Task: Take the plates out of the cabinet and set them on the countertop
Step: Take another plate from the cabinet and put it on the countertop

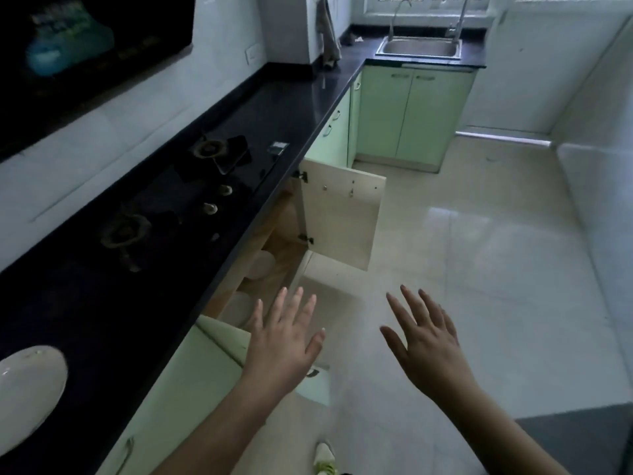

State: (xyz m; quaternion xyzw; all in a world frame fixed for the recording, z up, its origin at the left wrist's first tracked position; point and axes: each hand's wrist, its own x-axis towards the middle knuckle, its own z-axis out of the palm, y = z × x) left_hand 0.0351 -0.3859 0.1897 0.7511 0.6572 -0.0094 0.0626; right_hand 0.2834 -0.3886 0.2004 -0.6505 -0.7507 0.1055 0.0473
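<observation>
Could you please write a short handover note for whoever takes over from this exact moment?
Left hand and right hand: both open, fingers spread, holding nothing, out in front of the open cabinet.
Done: one white plate lies on the dark countertop, near side.
Left: at least two pale plates in the cabinet, under the stove, its door swung wide. Lift them out and set them on the countertop.

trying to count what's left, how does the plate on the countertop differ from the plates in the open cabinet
The plate on the countertop lies in full view on the dark countertop, bright and glossy. The plates in the cabinet sit low in shadow, partly hidden by the counter edge, so their number is unclear. Both look white and round. Neither the left hand nor the right hand touches any.
</observation>
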